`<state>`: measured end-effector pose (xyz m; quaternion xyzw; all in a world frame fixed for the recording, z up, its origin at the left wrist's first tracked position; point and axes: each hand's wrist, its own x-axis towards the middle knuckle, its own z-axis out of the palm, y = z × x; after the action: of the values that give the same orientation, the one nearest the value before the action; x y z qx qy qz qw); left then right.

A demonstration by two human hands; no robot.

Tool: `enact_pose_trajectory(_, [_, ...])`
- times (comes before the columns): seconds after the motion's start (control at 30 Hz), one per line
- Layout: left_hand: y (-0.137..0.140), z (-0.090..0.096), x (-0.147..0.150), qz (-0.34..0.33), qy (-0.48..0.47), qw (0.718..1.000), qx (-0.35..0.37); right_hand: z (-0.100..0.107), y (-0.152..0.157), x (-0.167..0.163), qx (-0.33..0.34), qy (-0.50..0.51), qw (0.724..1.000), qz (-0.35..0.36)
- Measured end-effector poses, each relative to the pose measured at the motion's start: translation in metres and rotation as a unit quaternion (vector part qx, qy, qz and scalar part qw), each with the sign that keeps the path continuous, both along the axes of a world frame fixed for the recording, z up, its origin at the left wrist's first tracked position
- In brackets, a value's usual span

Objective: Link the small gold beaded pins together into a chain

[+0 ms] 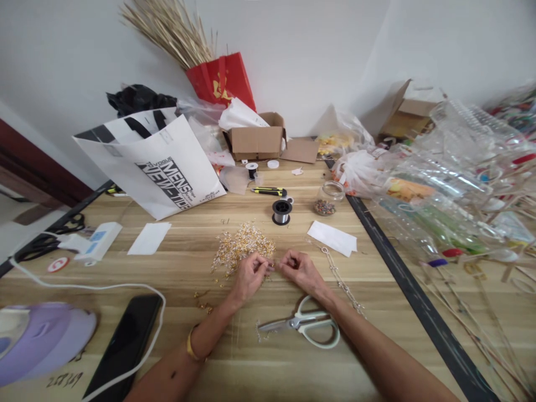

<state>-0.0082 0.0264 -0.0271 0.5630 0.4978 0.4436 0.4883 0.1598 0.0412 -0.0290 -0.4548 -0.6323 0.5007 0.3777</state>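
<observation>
Left hand [251, 274]: thumb and forefinger pinched on a small bead-like piece [271, 266], held just right of and near a loose heap of gold and clear beads [240, 245]; its exact form is too small to tell. Gold bangle [191, 343] at the wrist.

Right hand [296, 269]: fingers curled, thumb and forefinger drawn together, facing the left hand near the same piece; whether anything sits between them cannot be told.

Tabletop [184, 271], wood-grained, carrying:
- Scissors [298, 321], pale-handled, blades to the left, by the right forearm.
- Beaded strand [335, 272], running down to the right forearm.
- White paper slip [334, 238], above the strand.
- Wire spool [282, 213], black-flanged, beyond the hands.
- Utility knife [269, 191], black and yellow, behind the spool.
- Glass jar [334, 190], mixed small pieces inside.
- Cardboard box [256, 142], open, at the rear.
- White shopping bag [167, 167], printed, leaning, rear left.
- Black smartphone [123, 343], left foreground, crossed by a white cable [138, 286].
- Clear plastic bottles [414, 231], heaped at right.
</observation>
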Motion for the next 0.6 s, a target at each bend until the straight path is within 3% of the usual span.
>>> enact_pose_trajectory(0.6, [0.0021,0.0012,-0.0057,0.010,-0.035,0.999,-0.019,0.0088,-0.0008,0.0055,0.013,-0.023,1.000,0.012])
